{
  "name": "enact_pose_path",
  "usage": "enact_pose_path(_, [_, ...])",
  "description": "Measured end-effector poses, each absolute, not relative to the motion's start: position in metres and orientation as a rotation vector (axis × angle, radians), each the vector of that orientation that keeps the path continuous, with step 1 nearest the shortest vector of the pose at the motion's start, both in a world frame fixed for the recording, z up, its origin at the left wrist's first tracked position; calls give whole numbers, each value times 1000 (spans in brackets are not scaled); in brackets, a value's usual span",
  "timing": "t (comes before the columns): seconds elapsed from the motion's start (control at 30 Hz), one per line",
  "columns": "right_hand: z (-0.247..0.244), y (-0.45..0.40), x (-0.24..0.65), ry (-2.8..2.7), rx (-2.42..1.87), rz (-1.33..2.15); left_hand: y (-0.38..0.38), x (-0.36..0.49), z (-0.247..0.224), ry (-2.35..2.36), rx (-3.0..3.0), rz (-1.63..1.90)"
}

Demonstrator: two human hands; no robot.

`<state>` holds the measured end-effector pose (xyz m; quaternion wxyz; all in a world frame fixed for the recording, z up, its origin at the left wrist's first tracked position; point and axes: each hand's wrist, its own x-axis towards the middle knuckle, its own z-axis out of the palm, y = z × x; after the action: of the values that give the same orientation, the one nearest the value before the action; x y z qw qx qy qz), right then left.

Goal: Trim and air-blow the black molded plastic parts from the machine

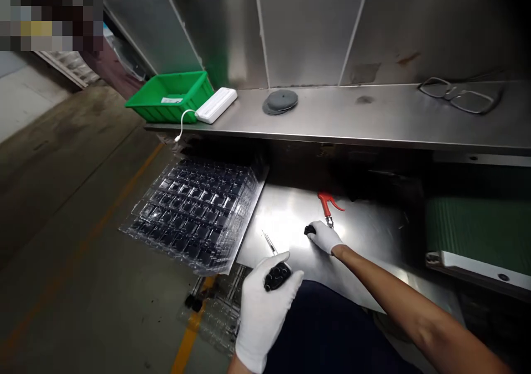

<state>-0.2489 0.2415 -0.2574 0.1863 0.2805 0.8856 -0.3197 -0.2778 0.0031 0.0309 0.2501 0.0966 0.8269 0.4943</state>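
Reaching over a metal table (286, 202) beside stacked clear trays (194, 213); cupping black parts (277, 277) in the left hand (265, 307) with fingers curled; holding the right hand (326, 237) near a red air gun (326, 203), pinching a black piece (309, 230).

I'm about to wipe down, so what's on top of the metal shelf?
The metal shelf holds a green bin, a white box with a cable, round grey pads and eyeglasses. The shelf under the first three is covered, and only part of the bin's inside shows.

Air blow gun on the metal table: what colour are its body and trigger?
The air blow gun is red; the head view shows it.
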Motion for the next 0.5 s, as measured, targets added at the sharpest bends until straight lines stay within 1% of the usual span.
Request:
enact_pose_path(0.1, [-251,245,-260,2528,833,-822,-5,-297,33,2230,186,1345])
enact_pose_path(0.23, [-226,228,-256,2693,833,-694,-18,-314,28,2214,119,1379])
enact_pose_path(0.37, [-207,186,-255,2760,534,-717,-27,-320,26,2292,257,1363])
enact_pose_path(0.5, [-215,139,-275,2677,354,-749,-32,-320,31,2351,381,1359])
